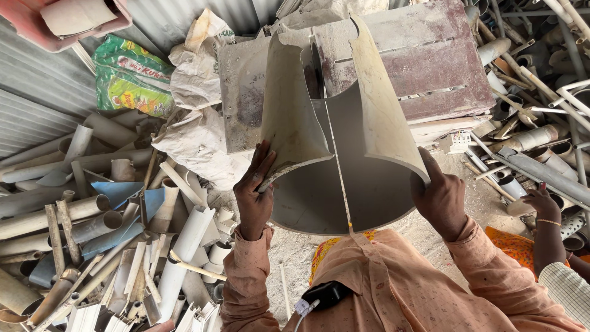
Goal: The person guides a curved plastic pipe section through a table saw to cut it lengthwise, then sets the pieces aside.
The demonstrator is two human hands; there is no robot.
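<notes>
A large grey plastic pipe section [344, 178], split lengthwise, is shown held upright before the wearer of the head camera, its open lower end turned toward the lens. Three cut panels can be counted: a left flap curling outward, a right flap curling outward, and a back wall carrying one straight lengthwise slit. The left hand [254, 192] is seen clasped on the lower edge of the left flap, thumb on the inner face. The right hand [441, 195] is closed over the lower corner of the right flap, fingers wrapped around the outer surface. Both forearms are covered by sleeves of a peach patterned shirt [393, 283], on which one small black device with a cable [326, 294] is clipped.

Behind the pipe, one weathered reddish-grey board [424, 55] is seen lying against corrugated metal sheeting [37, 92]. To the left, a heap of cut pipe offcuts [104, 233], too many to count, is spread over the ground; white, grey and a few blue pieces are distinguishable. Two sacks are visible above it: one green printed bag [132, 77] and one crumpled white sack [196, 135]. At the right edge, one hand of a second person [544, 203], wearing a bangle, is shown resting among further pipes [541, 154].
</notes>
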